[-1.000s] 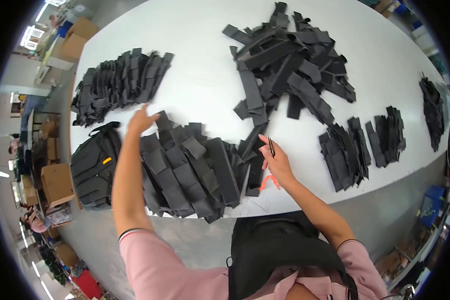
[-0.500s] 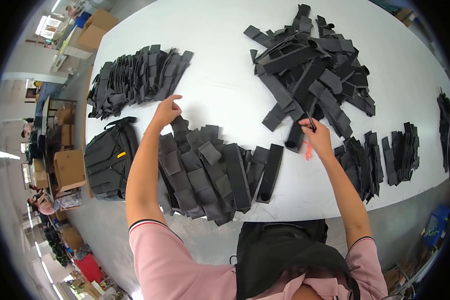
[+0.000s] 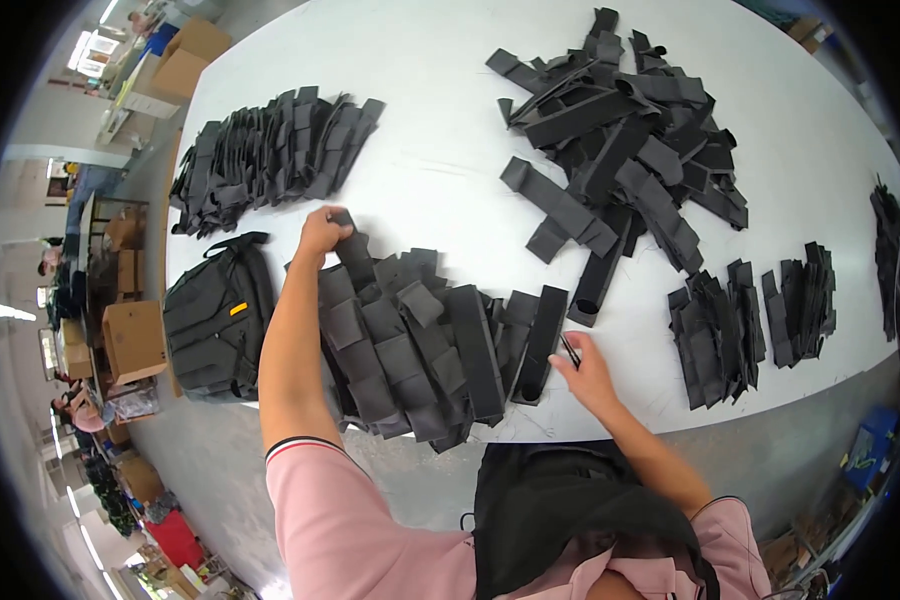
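My left hand (image 3: 322,234) is closed on the upper end of a dark grey fabric strip (image 3: 354,252) at the far edge of the near row of strips (image 3: 405,365). My right hand (image 3: 587,374) is closed around a thin dark tool (image 3: 570,350), mostly covered by the fingers, so its exact kind is unclear. Its fingertips are by a black strip (image 3: 542,345) at the right end of that row; whether they touch it is unclear. Just beyond, another black strip (image 3: 592,290) sticks out of a loose heap of strips (image 3: 610,120).
A dark backpack (image 3: 215,320) with a yellow tag lies left of my left forearm. Rows of strips lie at the far left (image 3: 270,155), at the right (image 3: 715,335) and farther right (image 3: 802,305). The white table (image 3: 440,170) ends just before my body. Cardboard boxes (image 3: 135,338) stand beyond its left side.
My right hand has moved nearer and left, from the heap to the near row's right end, tool still held. My left hand has closed on a strip end. Strips at the heap's near edge have shifted.
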Motion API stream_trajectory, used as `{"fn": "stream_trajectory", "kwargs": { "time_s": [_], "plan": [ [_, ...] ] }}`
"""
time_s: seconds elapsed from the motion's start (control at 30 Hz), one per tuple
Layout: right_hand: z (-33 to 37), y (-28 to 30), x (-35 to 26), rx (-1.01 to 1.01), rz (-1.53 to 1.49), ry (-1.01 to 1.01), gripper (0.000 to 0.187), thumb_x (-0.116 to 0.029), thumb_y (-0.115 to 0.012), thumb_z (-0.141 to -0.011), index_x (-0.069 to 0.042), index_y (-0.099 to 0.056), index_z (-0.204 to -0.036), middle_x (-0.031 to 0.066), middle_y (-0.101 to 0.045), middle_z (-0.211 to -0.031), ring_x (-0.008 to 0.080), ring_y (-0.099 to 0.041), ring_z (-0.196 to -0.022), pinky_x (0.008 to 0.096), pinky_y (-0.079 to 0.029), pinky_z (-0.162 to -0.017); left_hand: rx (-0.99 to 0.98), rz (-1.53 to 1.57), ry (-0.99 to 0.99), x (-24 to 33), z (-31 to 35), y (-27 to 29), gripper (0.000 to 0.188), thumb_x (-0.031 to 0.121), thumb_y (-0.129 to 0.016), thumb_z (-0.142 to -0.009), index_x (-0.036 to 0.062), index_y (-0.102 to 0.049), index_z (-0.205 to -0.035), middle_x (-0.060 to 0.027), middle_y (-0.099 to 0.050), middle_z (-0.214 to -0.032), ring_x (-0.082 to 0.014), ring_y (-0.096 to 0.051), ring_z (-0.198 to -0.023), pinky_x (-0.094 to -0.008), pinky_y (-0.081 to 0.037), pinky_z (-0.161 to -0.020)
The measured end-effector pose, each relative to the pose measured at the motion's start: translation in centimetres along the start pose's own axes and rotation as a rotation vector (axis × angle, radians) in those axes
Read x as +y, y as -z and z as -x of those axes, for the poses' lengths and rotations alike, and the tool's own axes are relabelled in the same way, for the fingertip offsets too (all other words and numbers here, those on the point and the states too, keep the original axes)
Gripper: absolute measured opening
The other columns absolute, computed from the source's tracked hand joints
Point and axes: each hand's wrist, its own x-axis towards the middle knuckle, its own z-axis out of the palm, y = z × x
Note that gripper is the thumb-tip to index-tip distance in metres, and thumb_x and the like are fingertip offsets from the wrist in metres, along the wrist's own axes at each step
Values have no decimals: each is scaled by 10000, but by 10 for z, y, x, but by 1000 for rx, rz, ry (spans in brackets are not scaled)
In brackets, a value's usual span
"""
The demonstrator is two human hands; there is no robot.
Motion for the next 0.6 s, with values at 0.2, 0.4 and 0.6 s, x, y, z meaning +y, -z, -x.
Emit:
{"fn": "stream_trajectory", "kwargs": {
  "time_s": [0.2, 0.4, 0.6],
  "plan": [
    [1, -26, -23, -125, -221, -217, 662, -311, -721, -778, -14, -393, -1270, 165, -529, -1093, 238, -538, -949, 319, -459, -783, 395, 232, -476, 33, 7, 65, 329, 10, -655, -759, 70, -589, -1075, -38, -602, -961, -129, -548, -839, -276, -463, -684],
    [10, -32, -4, -134, -300, -180, 940, -353, -767, -731, -13, -198, -1397, 184, -534, -1091, 262, -569, -878, 333, -462, -790, -11, 324, -529, 137, 117, 137, 499, -14, -547, -836, 115, -456, -1309, -46, -568, -962, -102, -544, -845, -240, -473, -729],
    [1, -59, -11, -100, -31, 135, 1028, -355, -801, -679, -12, -162, -1408, 180, -561, -987, 272, -578, -845, 361, -478, -772, -50, -545, -535, 27, 140, 118, 650, -15, -554, -762, 150, -386, -1368, -159, -515, -1198, -275, -481, -1159, -370, -376, -982]
  ]
}}
